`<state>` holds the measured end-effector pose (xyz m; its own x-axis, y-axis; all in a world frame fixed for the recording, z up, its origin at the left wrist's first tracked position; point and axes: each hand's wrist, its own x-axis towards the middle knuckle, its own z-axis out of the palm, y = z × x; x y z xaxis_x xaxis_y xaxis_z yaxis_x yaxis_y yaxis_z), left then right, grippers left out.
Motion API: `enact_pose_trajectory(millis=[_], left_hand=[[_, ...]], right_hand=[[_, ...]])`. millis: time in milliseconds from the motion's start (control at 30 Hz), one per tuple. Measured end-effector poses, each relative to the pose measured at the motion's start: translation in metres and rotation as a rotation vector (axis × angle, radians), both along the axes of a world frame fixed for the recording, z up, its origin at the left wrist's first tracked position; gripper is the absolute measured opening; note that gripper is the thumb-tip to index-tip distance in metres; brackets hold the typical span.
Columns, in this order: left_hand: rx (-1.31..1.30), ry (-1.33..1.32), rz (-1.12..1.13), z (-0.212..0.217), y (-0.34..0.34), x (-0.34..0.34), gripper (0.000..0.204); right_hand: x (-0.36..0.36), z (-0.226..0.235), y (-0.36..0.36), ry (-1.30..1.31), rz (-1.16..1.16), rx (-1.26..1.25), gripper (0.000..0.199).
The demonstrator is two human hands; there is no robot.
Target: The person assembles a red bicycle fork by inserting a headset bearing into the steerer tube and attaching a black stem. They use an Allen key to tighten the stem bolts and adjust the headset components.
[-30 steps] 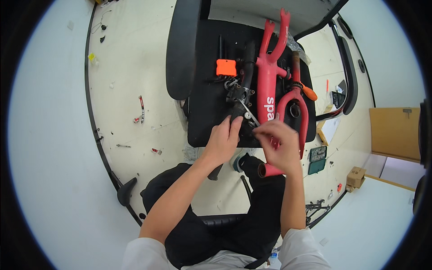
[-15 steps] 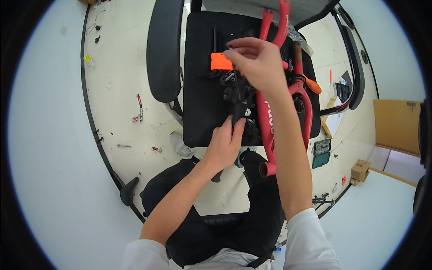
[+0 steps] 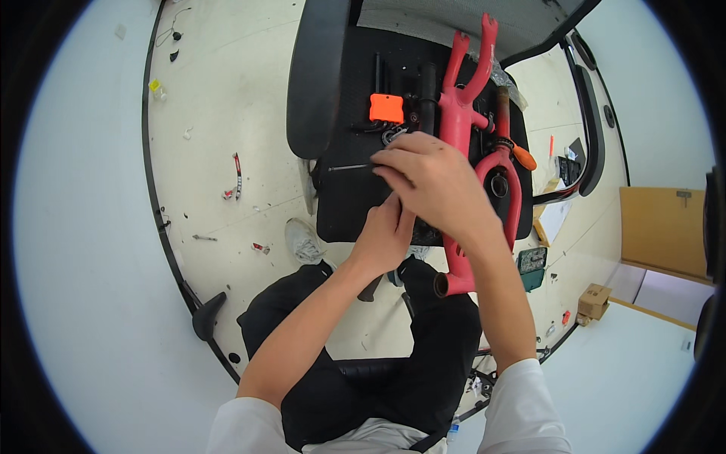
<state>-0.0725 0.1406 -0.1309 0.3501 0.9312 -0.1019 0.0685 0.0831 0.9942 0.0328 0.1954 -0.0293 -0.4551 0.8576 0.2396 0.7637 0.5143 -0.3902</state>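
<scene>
My right hand [image 3: 442,181] is closed with its fingertips pinched on a thin metal rod [image 3: 349,166] that sticks out to the left. It passes over my left hand [image 3: 382,234], whose fingers are closed around a black part mostly hidden beneath the right hand. Both are above the near part of a black chair seat [image 3: 333,216]. Beside them to the right lies a pink bicycle frame [image 3: 456,125]. Beyond my hands are a black tube [image 3: 428,98], an orange tool holder [image 3: 386,109] and small metal parts [image 3: 393,136].
The chair's armrest [image 3: 318,83] rises at the left. An orange handle [image 3: 523,157] lies beside the frame. On the floor are a green case [image 3: 532,261], a bicycle saddle [image 3: 207,316], a cardboard box [image 3: 594,300] and scattered small parts.
My right hand has come down and nearer, over my left hand, and the rod now points left. My left hand stays nearly in place. The view has shifted slightly.
</scene>
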Motion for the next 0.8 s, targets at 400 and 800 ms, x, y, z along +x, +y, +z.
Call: enact_pose_trajectory(millis=[400, 800], left_hand=[[-0.159, 0.078, -0.022, 0.017, 0.002, 0.002, 0.04], [-0.212, 0.091, -0.004, 0.016, 0.008, 0.0, 0.046]], right_hand=[[0.029, 0.0, 0.005, -0.048, 0.128, -0.114, 0.026], [0.033, 0.034, 0.019, 0.365, -0.199, -0.024, 0.018]])
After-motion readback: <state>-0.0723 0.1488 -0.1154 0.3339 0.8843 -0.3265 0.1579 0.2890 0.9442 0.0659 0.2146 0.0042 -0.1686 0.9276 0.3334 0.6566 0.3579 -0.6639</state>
